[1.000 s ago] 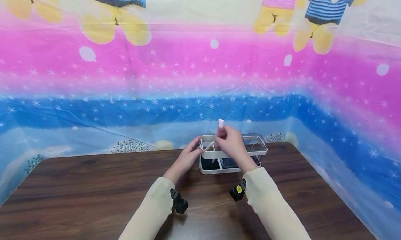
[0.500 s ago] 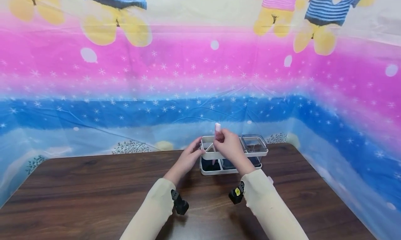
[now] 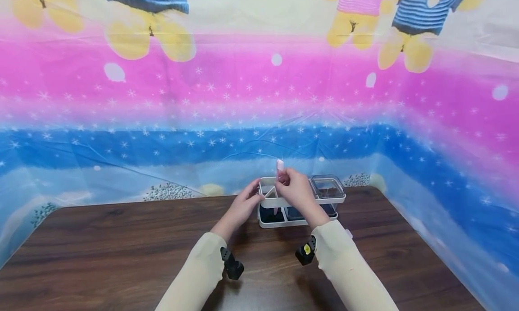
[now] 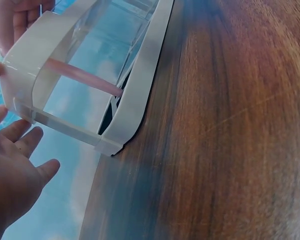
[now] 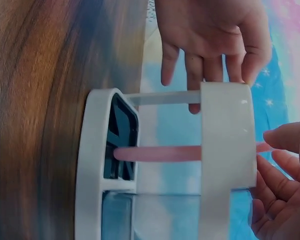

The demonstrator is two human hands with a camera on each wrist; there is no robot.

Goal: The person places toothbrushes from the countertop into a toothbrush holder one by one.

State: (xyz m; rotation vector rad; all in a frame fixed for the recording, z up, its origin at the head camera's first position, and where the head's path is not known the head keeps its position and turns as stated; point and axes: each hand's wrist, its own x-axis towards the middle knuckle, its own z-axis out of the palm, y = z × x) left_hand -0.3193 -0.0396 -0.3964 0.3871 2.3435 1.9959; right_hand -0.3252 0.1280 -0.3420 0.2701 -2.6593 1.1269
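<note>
A pink toothbrush [image 3: 280, 166] stands upright through the upper tier of a white two-tier storage rack [image 3: 265, 201]. My right hand [image 3: 298, 189] pinches it near its pale top end, above the tier. In the right wrist view the pink handle [image 5: 160, 154] passes below the upper tier, its rounded tip at the dark lower tray [image 5: 132, 112]. My left hand [image 3: 242, 206] holds the rack's left end, thumb in front and index finger behind. Its other fingers [image 4: 49, 170] hang loosely beside the rack's end. The right hand hides part of the upper tier.
A clear lidded box [image 3: 329, 187] sits at the upper tier's right end. The rack stands near the back of a brown wooden table [image 3: 121, 248], close to the printed curtain [image 3: 182, 144]. A small pale thing [image 3: 349, 233] shows beside the right sleeve.
My right hand and the toothbrush have moved slightly left and down, and the toothbrush now stands straighter. The left hand stays at the rack's end.
</note>
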